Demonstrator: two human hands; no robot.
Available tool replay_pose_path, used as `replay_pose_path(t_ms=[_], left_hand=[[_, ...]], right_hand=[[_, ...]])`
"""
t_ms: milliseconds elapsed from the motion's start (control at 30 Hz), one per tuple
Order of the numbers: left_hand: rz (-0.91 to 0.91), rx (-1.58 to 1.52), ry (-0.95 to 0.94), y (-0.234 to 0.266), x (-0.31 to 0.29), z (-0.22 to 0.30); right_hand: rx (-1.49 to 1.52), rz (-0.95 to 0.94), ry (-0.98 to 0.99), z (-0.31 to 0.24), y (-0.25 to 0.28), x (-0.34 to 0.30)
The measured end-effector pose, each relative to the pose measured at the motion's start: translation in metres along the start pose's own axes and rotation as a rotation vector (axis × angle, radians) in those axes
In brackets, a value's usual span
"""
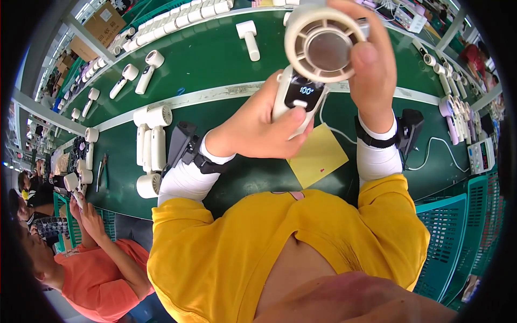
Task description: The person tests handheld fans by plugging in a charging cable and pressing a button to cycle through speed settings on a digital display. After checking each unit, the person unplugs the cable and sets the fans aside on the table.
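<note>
A cream handheld fan (326,53) is raised above the bench, its round slotted head facing me and a dark lit display on its handle. My left hand (265,128) wraps the handle, with the thumb at the light button below the display. Around the right side of the fan head curls my right hand (375,72), thumb on the rim near the front. A yellow sheet of paper (319,157) lies on the green bench under the fan. Behind the handle runs a white cable (339,132); whether it connects to the fan is hidden.
Several white fans (151,145) are grouped left of my left forearm. Others lie on the far green surface (210,64) beyond a pale rail. Tools (102,173) sit at the left, near a co-worker in orange (102,280). Green crates (444,242) stand right.
</note>
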State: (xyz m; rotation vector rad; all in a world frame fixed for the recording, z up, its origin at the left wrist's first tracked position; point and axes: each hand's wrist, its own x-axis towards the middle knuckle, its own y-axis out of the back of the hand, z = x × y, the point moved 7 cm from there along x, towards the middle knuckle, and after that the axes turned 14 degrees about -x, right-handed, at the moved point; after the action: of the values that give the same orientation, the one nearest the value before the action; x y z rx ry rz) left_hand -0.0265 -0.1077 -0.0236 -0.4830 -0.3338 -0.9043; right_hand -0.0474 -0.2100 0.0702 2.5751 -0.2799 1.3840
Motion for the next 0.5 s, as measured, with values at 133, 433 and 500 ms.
replay_pose_path(t_ms=[133,433,500], left_hand=[[0.035,0.602,-0.393,0.012,0.002,0.014],[-0.078,0.827,-0.459,0.003,-0.008,0.002],[-0.074,0.757,-0.409,0.005,-0.005,-0.004]], right_hand=[[0.053,0.078,0.028,0.002,0.004,-0.012],[0.326,-0.382,-0.588,0.018,-0.027,-0.03],[0.306,-0.355,-0.522,0.018,-0.025,-0.026]])
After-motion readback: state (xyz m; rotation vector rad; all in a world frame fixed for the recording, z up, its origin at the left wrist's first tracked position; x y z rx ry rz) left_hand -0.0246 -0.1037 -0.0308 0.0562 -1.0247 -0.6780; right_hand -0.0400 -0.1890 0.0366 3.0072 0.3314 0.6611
